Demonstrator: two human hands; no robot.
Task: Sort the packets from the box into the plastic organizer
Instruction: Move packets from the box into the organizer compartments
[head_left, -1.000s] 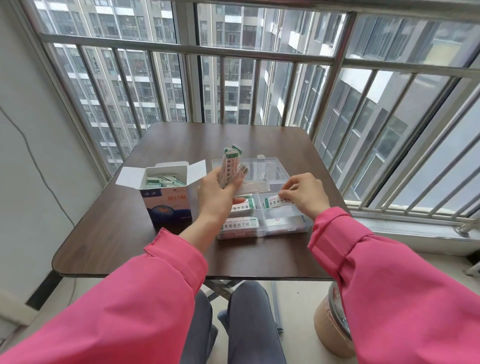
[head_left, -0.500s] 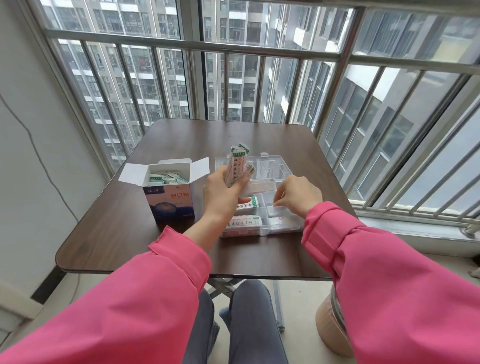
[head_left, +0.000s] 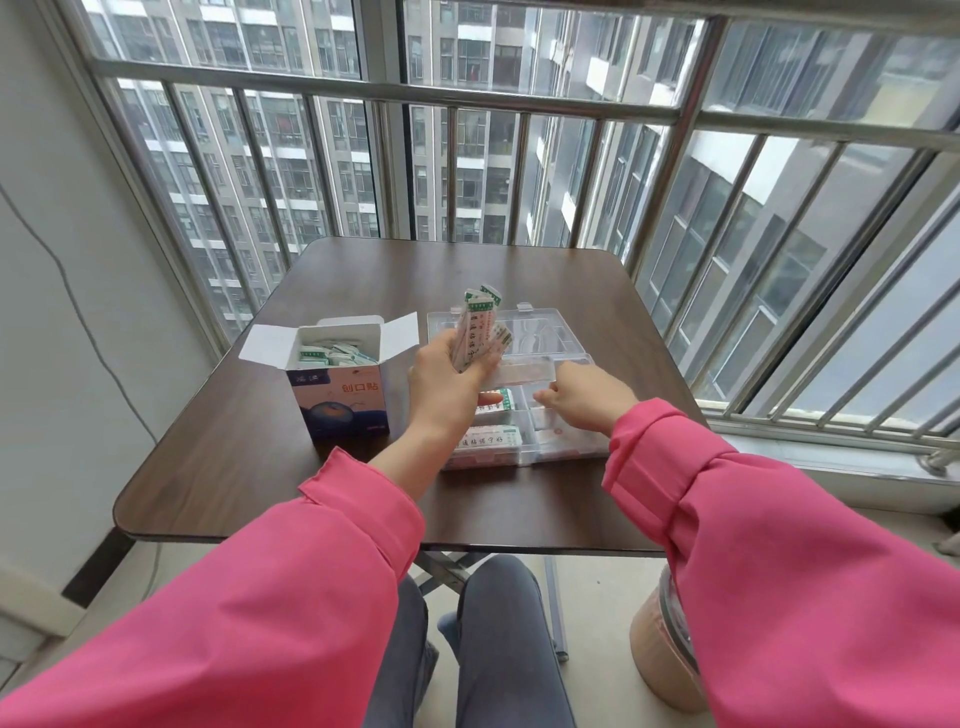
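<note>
Sorting is part-way done. The left hand (head_left: 447, 382) grasps a fanned bundle of bandage packets (head_left: 478, 332) upright above the clear plastic organizer (head_left: 571, 447) on the bench (head_left: 234, 441). The right hand (head_left: 587, 397) hovers low over the right-hand compartments; whether its fingers pinch anything cannot be told. Filled compartments (head_left: 488, 441) lie at the near left. The open box (head_left: 340, 387), just left, holds more packets. Next move, in my judgement: draw one packet from the bundle and seat it flat.
</note>
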